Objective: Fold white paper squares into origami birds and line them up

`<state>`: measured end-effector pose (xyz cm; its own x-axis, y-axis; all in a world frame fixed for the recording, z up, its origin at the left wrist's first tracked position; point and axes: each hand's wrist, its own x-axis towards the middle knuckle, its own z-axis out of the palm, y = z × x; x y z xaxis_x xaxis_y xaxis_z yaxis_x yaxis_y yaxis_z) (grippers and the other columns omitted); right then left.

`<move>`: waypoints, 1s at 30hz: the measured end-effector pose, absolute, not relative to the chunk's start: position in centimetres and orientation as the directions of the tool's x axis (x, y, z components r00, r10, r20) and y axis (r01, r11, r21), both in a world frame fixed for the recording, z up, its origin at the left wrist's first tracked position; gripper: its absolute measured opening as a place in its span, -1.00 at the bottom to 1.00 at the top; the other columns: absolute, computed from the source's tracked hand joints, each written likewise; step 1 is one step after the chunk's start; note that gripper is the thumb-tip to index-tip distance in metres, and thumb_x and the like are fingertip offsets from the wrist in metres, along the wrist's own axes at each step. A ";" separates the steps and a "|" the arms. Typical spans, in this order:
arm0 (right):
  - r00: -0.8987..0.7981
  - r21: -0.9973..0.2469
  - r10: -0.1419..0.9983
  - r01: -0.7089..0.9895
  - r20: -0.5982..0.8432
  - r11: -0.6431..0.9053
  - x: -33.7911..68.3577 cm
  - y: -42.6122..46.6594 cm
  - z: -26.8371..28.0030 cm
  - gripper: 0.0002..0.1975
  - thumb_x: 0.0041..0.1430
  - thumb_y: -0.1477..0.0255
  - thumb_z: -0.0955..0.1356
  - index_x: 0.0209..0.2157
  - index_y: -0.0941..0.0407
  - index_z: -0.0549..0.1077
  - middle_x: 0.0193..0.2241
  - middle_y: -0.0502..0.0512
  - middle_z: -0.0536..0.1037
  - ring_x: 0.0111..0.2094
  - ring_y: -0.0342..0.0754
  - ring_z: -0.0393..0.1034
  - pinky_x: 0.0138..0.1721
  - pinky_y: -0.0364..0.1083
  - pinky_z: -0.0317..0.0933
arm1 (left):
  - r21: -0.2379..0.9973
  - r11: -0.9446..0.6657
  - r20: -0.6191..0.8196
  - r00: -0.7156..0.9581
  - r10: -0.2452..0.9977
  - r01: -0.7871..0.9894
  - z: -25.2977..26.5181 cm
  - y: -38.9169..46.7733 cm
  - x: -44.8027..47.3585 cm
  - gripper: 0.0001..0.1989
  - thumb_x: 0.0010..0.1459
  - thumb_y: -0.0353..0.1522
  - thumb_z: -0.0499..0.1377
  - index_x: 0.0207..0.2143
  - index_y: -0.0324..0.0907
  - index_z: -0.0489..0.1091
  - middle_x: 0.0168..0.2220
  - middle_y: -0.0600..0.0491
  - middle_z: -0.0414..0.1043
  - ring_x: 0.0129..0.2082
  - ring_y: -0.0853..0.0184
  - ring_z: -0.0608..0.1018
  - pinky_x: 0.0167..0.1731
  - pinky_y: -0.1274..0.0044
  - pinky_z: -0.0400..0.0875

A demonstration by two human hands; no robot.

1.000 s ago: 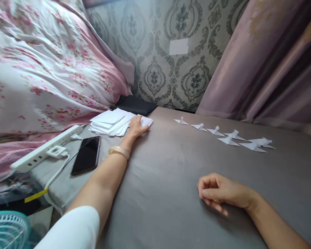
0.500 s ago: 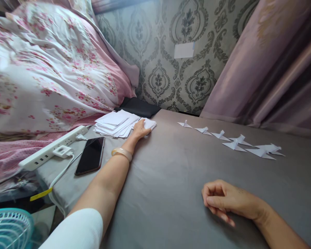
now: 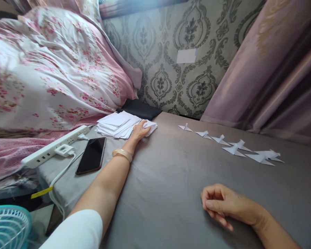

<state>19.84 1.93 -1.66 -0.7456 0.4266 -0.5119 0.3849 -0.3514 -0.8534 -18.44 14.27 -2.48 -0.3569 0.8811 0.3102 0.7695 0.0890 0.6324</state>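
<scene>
My left hand (image 3: 141, 130), a pale bangle on its wrist, reaches far forward to the right part of a spread stack of white paper (image 3: 114, 124). Its thumb and fingers are apart and rest on the top sheets. The fingertips partly hide the paper under them. Over the grey surface at the lower right, my right hand (image 3: 223, 204) is loosely curled, thumb close to the index finger and the lower fingers hanging. Nothing shows in it. Several folded white paper birds (image 3: 234, 149) stand in a slanting row beyond it.
Left of my forearm lie a black phone (image 3: 91, 155) and a white power strip (image 3: 54, 147) with cords. A teal basket-like thing (image 3: 9, 226) is at the lower left. Floral bedding (image 3: 54, 69), a patterned wall (image 3: 160, 79) and a mauve curtain (image 3: 238, 76) border the grey surface (image 3: 166, 180).
The view has tilted slightly. On the paper, my left thumb and fingers have shifted a little; my right hand keeps its curled pose.
</scene>
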 end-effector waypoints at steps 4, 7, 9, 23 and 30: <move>-0.754 -0.856 0.420 0.377 -0.505 -0.353 19.8 1.9 -1.6 -0.69 0.01 0.23 0.44 -0.42 0.19 0.39 -0.59 -0.03 0.44 -0.70 -0.29 0.25 -0.71 -0.28 0.20 | 0.632 0.073 0.422 -0.421 0.803 0.771 -1.8 14.0 -18.5 -0.72 0.25 -0.36 0.00 -0.09 -0.13 0.44 0.01 -0.06 0.47 0.07 0.18 0.43 0.13 0.32 0.13; -0.753 -0.857 0.422 0.382 -0.505 -0.345 19.8 2.1 -1.6 -0.70 0.01 0.23 0.44 -0.43 0.18 0.40 -0.59 -0.03 0.44 -0.70 -0.28 0.26 -0.71 -0.28 0.19 | 0.651 0.041 0.563 -0.518 0.644 0.758 -0.4 13.6 -18.2 -0.67 0.32 -0.36 -0.11 -0.02 -0.18 0.38 0.12 -0.12 0.36 0.18 0.20 0.32 0.19 0.29 0.00; -0.753 -0.860 0.425 0.382 -0.502 -0.340 19.8 2.1 -1.7 -0.71 0.01 0.24 0.44 -0.43 0.18 0.40 -0.59 -0.03 0.44 -0.70 -0.27 0.27 -0.72 -0.28 0.17 | 0.706 -0.091 0.627 -0.560 0.541 0.702 0.5 13.4 -17.4 -0.68 0.31 -0.31 -0.08 -0.06 -0.20 0.39 0.04 -0.11 0.42 0.10 0.21 0.39 0.13 0.36 0.12; -0.068 -0.640 0.867 0.647 0.494 0.415 19.3 3.0 -3.3 -0.57 0.07 0.45 0.32 0.02 0.12 0.30 -0.11 0.23 0.40 -0.26 -0.03 0.38 -0.32 -0.05 0.33 | 0.926 0.235 -0.207 0.125 0.970 -0.296 -1.5 7.2 -2.0 -0.63 -0.29 -0.38 0.40 -0.33 -0.25 0.49 -0.29 -0.08 0.56 -0.34 0.21 0.58 -0.30 0.43 0.46; -0.396 -0.326 0.696 0.673 0.599 0.664 19.2 2.5 -3.2 -0.63 0.16 0.60 0.26 -0.04 0.01 0.45 0.00 0.18 0.33 0.00 0.05 0.24 0.01 0.07 0.25 | 0.949 0.265 -0.217 0.259 0.941 -0.171 -2.5 6.1 -1.4 -0.73 -0.16 -0.37 0.30 -0.32 -0.23 0.49 -0.31 -0.10 0.56 -0.35 0.19 0.58 -0.29 0.39 0.45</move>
<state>19.22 2.53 -3.18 -0.3961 0.6955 0.5994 0.6731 0.6640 -0.3256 -1.35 6.06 -2.48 0.2593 0.9412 -0.2167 -0.1706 0.2655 0.9489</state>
